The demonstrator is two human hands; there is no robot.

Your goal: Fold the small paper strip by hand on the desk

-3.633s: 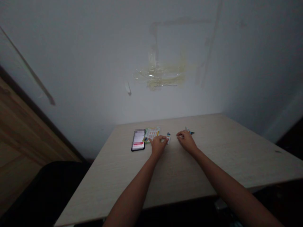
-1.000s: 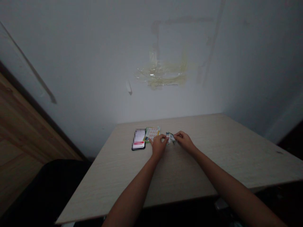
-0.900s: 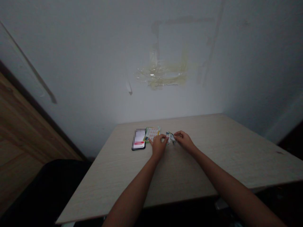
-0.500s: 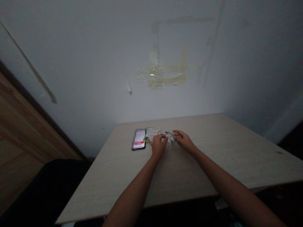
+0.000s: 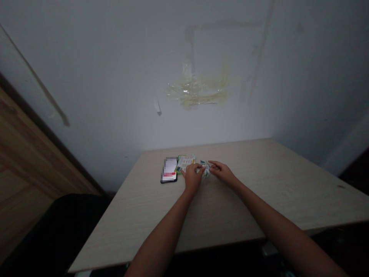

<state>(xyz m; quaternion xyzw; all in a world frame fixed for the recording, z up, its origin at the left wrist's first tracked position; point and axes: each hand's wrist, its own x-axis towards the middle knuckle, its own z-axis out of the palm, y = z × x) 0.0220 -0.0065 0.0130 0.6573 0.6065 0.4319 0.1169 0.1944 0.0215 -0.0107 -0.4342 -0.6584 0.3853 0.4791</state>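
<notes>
My left hand [image 5: 192,177] is at the middle of the table, its thumb and fingers pinched on the left side of a small, crumpled printed paper piece [image 5: 206,172]. From the right, my right hand [image 5: 222,172] pinches the same piece between thumb and forefinger. Its exact kind is too small to make out. Just behind and left of my left hand lies a printed sheet [image 5: 186,161] with coloured rows and a green edge, partly covered by that hand. A phone [image 5: 169,171] with a lit, blurred screen rests beside the sheet, on its left.
The pale wooden table [image 5: 138,215] meets a white wall [image 5: 115,77] at the back, where yellowed clear tape [image 5: 201,92] is stuck. A wooden panel [image 5: 17,173] and a black object [image 5: 69,223] stand at the left.
My right hand has shifted slightly left, closer to my left hand, and its fingers have come together on the paper piece. My left hand, the phone and the sheet stay put.
</notes>
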